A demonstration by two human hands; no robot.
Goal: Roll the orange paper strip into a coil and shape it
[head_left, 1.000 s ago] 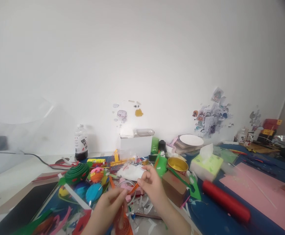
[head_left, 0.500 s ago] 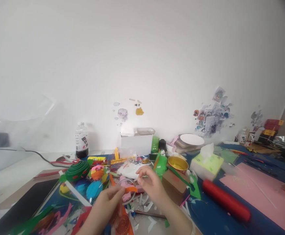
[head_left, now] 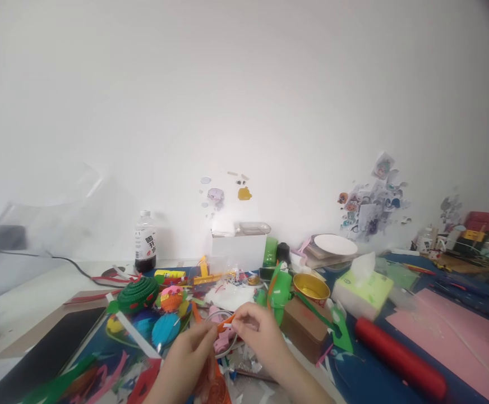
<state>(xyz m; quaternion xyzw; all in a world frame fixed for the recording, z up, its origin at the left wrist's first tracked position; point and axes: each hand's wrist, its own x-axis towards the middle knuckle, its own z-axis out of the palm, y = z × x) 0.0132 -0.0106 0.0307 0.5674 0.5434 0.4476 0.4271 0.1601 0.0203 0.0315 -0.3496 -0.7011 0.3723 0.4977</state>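
Note:
My left hand [head_left: 194, 350] is closed in a pinch on one end of an orange strip [head_left: 224, 324]. Fingers of my right hand [head_left: 260, 335] pinch at its other end, where a small white piece [head_left: 227, 325] shows. Whether that piece is tape or paper I cannot make out. Just below the strip lies a pale round ring [head_left: 228, 352], with pink shapes [head_left: 223, 339] inside it. A round orange coil [head_left: 216, 390] is partly hidden below my left hand.
Coloured paper scraps cover the table around my hands. Left are a green coiled piece [head_left: 138, 294], a blue disc [head_left: 166, 329] and a bottle [head_left: 145, 244]. Right are a brown box [head_left: 305, 328], a gold tin [head_left: 312, 287], tissues [head_left: 362, 289] and a red roll [head_left: 400, 356].
My right hand has come down and left onto the strip's end, its fingers closing there. A small white piece now shows at that end. The view has shifted slightly left.

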